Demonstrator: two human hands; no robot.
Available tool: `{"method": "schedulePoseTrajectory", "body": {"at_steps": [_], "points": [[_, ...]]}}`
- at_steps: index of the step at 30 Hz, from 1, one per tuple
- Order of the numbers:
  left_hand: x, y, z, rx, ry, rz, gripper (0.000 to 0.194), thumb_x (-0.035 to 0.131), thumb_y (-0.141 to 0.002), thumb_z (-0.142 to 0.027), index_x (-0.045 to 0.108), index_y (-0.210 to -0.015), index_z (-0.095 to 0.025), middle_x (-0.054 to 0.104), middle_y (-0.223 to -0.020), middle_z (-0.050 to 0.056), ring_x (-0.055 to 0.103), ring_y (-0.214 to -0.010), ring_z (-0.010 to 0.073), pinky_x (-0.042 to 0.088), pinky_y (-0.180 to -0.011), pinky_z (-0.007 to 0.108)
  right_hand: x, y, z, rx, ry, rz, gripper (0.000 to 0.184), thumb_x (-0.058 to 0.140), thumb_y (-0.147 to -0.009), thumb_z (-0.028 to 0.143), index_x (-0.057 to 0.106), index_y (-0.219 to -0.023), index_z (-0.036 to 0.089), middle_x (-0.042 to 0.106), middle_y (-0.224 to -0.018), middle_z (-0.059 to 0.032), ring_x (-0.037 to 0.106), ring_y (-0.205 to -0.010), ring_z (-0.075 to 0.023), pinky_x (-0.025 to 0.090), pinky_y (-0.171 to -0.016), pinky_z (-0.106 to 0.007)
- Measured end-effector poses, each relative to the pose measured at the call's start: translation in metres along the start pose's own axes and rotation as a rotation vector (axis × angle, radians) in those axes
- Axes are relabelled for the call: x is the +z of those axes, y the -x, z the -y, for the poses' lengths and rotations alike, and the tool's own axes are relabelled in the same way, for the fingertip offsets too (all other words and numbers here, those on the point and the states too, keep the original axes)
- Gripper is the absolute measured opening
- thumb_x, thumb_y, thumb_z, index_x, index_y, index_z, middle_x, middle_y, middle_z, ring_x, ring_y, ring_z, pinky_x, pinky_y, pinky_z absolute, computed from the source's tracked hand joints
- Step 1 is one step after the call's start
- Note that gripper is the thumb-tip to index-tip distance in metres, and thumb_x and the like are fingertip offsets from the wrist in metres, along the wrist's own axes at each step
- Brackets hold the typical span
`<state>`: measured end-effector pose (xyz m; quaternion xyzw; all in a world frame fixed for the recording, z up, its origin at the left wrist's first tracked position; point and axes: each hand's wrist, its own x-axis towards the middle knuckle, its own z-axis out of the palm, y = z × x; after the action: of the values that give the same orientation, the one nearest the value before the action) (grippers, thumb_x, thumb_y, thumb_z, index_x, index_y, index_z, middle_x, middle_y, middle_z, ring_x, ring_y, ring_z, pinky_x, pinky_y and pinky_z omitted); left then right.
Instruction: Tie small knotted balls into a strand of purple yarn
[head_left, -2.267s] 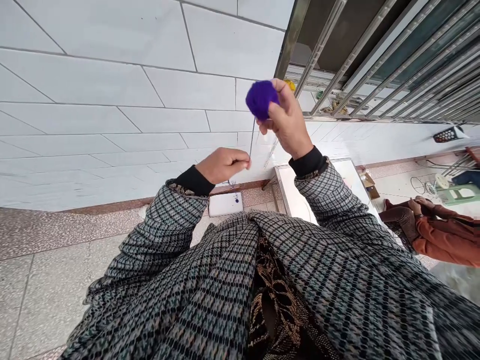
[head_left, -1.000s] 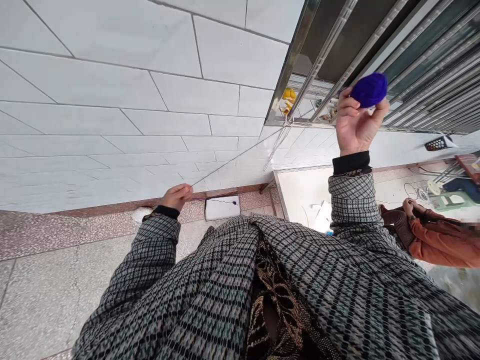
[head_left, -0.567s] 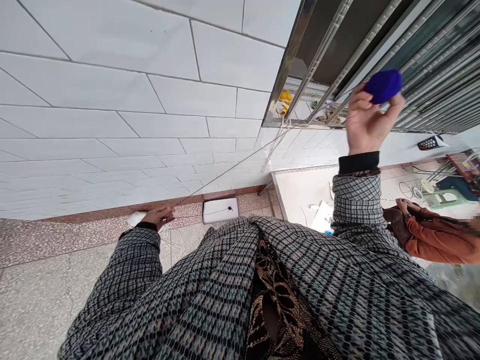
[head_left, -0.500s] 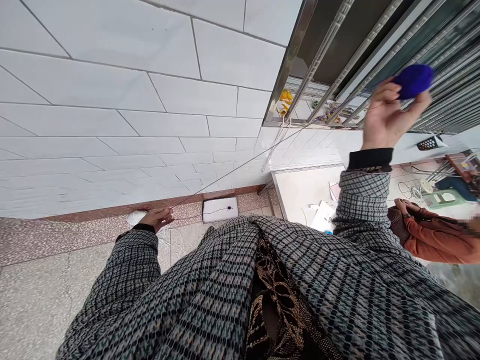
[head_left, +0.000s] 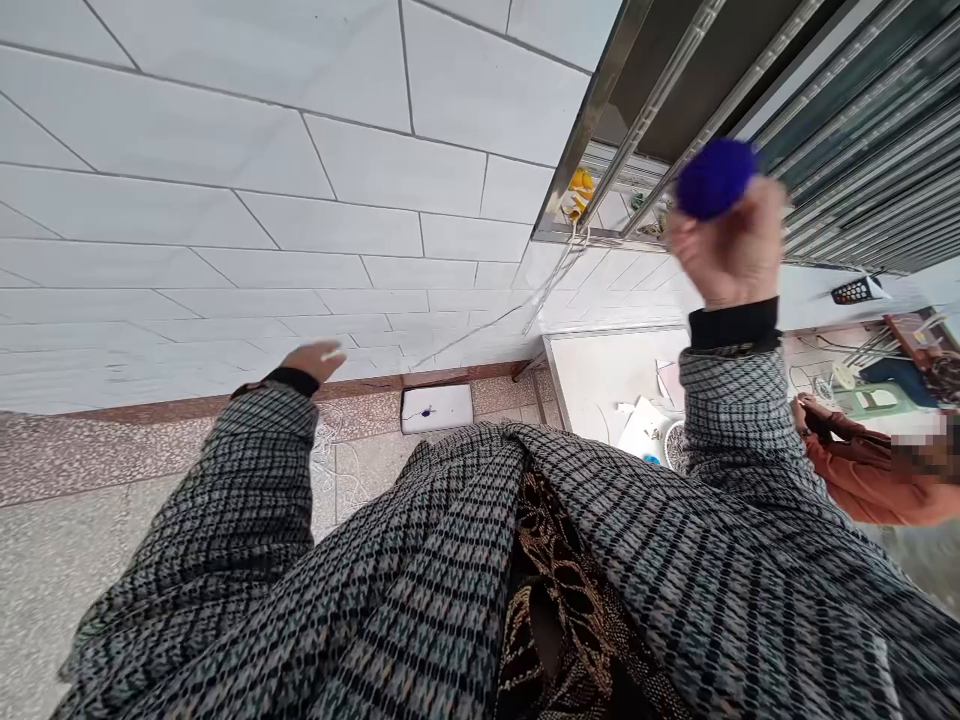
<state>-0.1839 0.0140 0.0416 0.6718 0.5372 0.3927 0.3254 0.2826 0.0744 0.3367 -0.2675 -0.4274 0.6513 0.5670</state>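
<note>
My right hand (head_left: 731, 245), blurred and raised before the window bars, is closed around a ball of deep blue-purple yarn (head_left: 716, 178). Low at the left, near the tiled wall, is my left hand (head_left: 313, 360), its fingers drawn together and pinching a thin strand. That yarn strand (head_left: 472, 328) shows faintly as it slants up to the right; its ends blur out near both hands. On the floor between my hands a shallow white box (head_left: 450, 405) holds a small dark clump of yarn (head_left: 427, 412).
Metal window bars (head_left: 652, 110) stand out at upper right, with yellow items (head_left: 578, 190) behind them. A white table (head_left: 585, 375) carries papers and a bowl (head_left: 676, 447). Tangled white cord (head_left: 330, 465) lies on the floor. A person in orange (head_left: 862, 465) sits at right.
My right hand has swung left with the yarn ball. My left hand has risen slightly. The dark clump has shifted left inside the box, and the strand looks fainter.
</note>
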Motion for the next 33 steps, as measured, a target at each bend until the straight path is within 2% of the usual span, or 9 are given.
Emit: {"method": "schedulePoseTrajectory", "body": {"at_steps": [2,5,10,13,18,21,24,28,33], "points": [[0.030,-0.038,-0.034,-0.005,0.030,-0.119,0.064,0.066,-0.087,-0.082,0.065,-0.085,-0.018,0.075,-0.082,0.005,0.062,-0.085,0.0167,0.052,-0.076,0.030,0.019,-0.004,-0.039,0.254,0.284,0.213,0.047,0.094,-0.066,0.028,0.067,-0.104,0.019,0.075,-0.094,-0.0027,0.061,-0.071,-0.0108,0.052,-0.057,-0.018],[0.070,-0.075,-0.110,0.190,0.482,-0.135,0.069,0.058,-0.097,-0.079,0.067,-0.136,-0.022,0.076,-0.134,0.013,0.070,-0.131,0.0268,0.057,-0.106,0.042,0.051,-0.006,-0.086,0.369,0.441,0.510,0.055,0.093,-0.080,0.047,0.060,-0.112,0.016,0.064,-0.091,-0.0036,0.066,-0.089,-0.0164,0.060,-0.069,-0.023],[0.084,-0.067,-0.185,0.121,0.438,-0.098,0.040,0.047,-0.112,-0.045,0.075,-0.123,-0.018,0.069,-0.084,0.005,0.064,-0.068,0.0157,0.052,-0.065,0.031,0.066,-0.018,-0.095,0.293,0.402,0.508,0.058,0.092,-0.081,0.048,0.054,-0.115,0.018,0.060,-0.090,0.0003,0.067,-0.085,-0.0134,0.061,-0.073,-0.022],[0.077,-0.049,-0.187,0.130,0.221,-0.160,0.031,0.052,-0.107,-0.033,0.078,-0.103,-0.016,0.060,-0.067,0.001,0.053,-0.062,0.0137,0.046,-0.063,0.028,0.064,-0.034,-0.097,0.171,0.355,0.376,0.048,0.082,-0.090,0.041,0.051,-0.121,0.020,0.064,-0.097,0.0006,0.068,-0.077,-0.0104,0.061,-0.074,-0.022],[0.064,-0.033,-0.203,0.269,-0.005,0.245,0.023,0.059,-0.095,-0.025,0.077,-0.086,-0.016,0.071,-0.073,0.003,0.060,-0.069,0.0136,0.048,-0.073,0.028,0.056,-0.051,-0.141,-0.072,0.679,0.160,0.034,0.070,-0.089,0.021,0.053,-0.119,0.022,0.065,-0.114,-0.0047,0.066,-0.089,-0.0151,0.059,-0.070,-0.023],[0.039,-0.033,-0.209,0.209,-0.023,0.173,0.021,0.060,-0.093,-0.023,0.076,-0.082,-0.017,0.065,-0.067,0.001,0.056,-0.065,0.0132,0.045,-0.070,0.027,0.038,-0.044,-0.163,0.138,0.883,0.579,0.034,0.075,-0.086,0.018,0.058,-0.115,0.018,0.066,-0.111,-0.0063,0.063,-0.098,-0.0158,0.057,-0.076,-0.021],[0.016,-0.033,-0.199,0.111,0.031,0.158,0.019,0.062,-0.089,-0.022,0.072,-0.073,-0.017,0.060,-0.064,0.000,0.053,-0.062,0.0121,0.043,-0.068,0.027,0.016,-0.029,-0.165,0.370,0.637,1.030,0.045,0.082,-0.093,0.037,0.059,-0.124,0.015,0.067,-0.115,-0.0071,0.063,-0.095,-0.0128,0.058,-0.086,-0.023],[0.020,-0.033,-0.174,0.039,0.285,0.253,0.030,0.073,-0.082,-0.033,0.062,-0.059,-0.017,0.053,-0.058,0.001,0.046,-0.055,0.0107,0.040,-0.059,0.028,-0.001,-0.017,-0.154,0.282,0.299,1.045,0.072,0.090,-0.088,0.061,0.058,-0.132,0.013,0.066,-0.125,-0.0098,0.065,-0.106,-0.0135,0.056,-0.095,-0.024],[0.048,-0.033,-0.162,-0.006,0.689,0.105,0.040,0.082,-0.071,-0.044,0.055,-0.056,-0.018,0.037,-0.053,-0.002,0.031,-0.048,0.0068,0.025,-0.048,0.026,-0.010,-0.014,-0.146,0.417,0.295,1.141,0.070,0.092,-0.087,0.060,0.064,-0.127,0.010,0.070,-0.121,-0.0112,0.067,-0.108,-0.0161,0.056,-0.096,-0.026]]}}
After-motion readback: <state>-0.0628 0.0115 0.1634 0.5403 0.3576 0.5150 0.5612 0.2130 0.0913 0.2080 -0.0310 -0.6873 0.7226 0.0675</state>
